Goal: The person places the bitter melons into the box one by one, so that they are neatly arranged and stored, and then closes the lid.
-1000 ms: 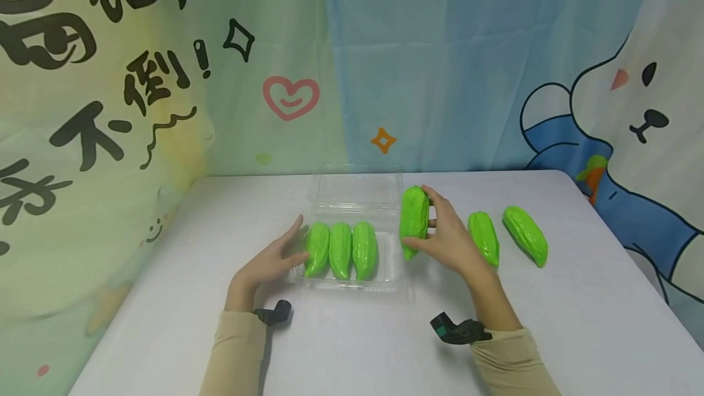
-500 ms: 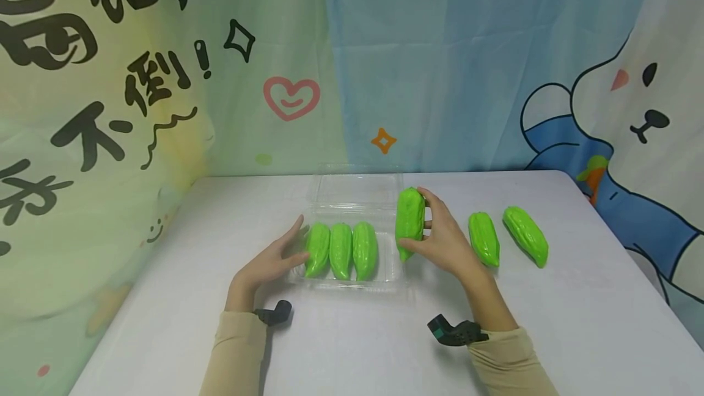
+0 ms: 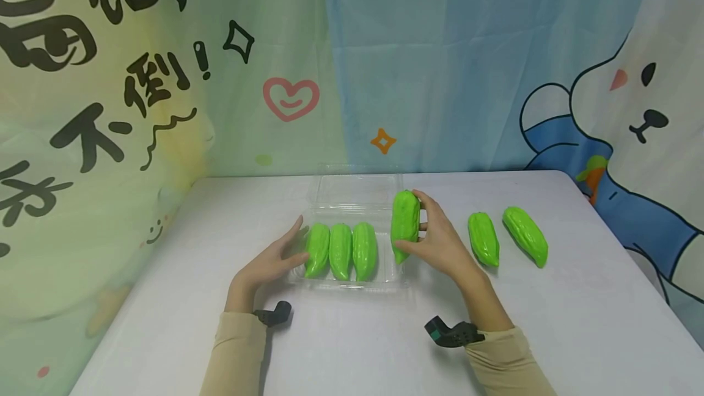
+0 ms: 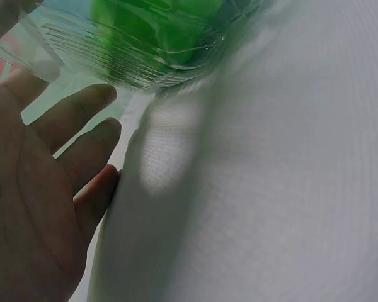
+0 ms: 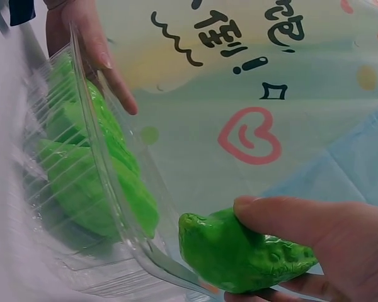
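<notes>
Three vegetables (image 3: 341, 251) in the box (image 3: 386, 269), two others (image 3: 484, 239) rightward on the table (image 3: 352, 341)

Six green vegetables (image 3: 365, 251), one container (image 3: 387, 255), two cameras (image 3: 452, 332)

All six glossy, bumpy, elongated plastic-looking vegetables (image 3: 341, 252) are bright lime green. The clear plastic hinged box (image 3: 386, 261) is colourless, with parallel ribbing. The flat cloth-covered table (image 3: 341, 347) is white, its weave seemingly fine in the blurred left-wrist view. The hanging fabric backdrop (image 3: 423, 78) blends yellow, mint and pale blue, bearing black lettering and a pink heart.
</notes>
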`<state>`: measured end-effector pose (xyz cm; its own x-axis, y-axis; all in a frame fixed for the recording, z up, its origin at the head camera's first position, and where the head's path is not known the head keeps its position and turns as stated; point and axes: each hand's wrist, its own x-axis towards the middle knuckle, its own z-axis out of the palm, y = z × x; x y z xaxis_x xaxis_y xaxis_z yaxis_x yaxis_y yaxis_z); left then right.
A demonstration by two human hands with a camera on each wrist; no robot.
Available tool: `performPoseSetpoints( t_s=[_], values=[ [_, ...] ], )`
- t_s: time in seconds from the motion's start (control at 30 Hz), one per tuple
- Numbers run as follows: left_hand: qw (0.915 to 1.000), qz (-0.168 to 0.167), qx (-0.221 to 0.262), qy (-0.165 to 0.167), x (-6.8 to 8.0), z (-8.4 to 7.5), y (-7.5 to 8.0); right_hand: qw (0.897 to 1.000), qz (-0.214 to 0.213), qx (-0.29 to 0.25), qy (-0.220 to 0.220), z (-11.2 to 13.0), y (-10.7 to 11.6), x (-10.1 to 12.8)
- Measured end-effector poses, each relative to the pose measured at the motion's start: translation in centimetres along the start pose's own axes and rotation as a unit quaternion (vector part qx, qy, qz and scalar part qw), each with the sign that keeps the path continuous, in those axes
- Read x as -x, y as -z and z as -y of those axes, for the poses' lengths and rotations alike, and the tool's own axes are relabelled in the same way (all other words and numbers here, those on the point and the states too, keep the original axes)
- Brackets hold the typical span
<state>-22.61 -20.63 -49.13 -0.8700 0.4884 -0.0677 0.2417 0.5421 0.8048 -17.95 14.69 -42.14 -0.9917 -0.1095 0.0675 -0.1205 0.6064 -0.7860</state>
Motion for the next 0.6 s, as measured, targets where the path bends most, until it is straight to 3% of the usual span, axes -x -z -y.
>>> performPoseSetpoints(
  t_s=[0.6],
  values=[
    [1.0000, 0.001, -0.004, 0.006, -0.13, 0.39, -0.19, 1.000, 0.008, -0.022, -0.012, -0.20, -1.02, -0.29]
  ],
)
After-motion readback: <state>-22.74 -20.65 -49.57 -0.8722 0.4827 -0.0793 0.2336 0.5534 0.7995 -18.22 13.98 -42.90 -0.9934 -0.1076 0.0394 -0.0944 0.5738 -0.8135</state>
